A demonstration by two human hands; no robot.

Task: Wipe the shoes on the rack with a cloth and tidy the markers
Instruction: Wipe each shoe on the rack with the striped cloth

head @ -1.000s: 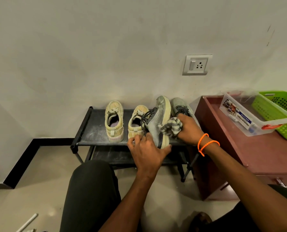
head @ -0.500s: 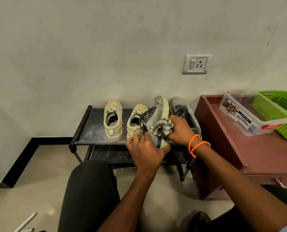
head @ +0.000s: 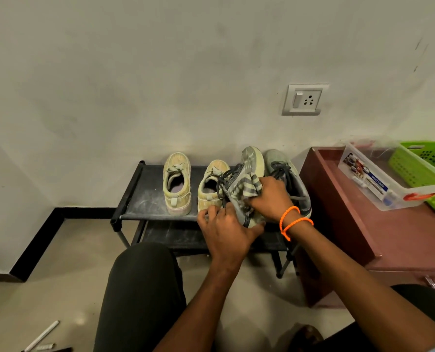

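Head view: left hand [head: 224, 229] gripping tilted grey shoe [head: 246, 184]; right hand [head: 269, 196] pressing striped cloth [head: 246, 188] on it, wiping step. Next: likely remaining shoes.

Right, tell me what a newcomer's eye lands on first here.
The two hands at centre: the left hand holds a grey shoe tipped on its side over the black rack, while the right hand presses a striped cloth to it. Next come the orange bands on the right wrist and the green basket at far right.
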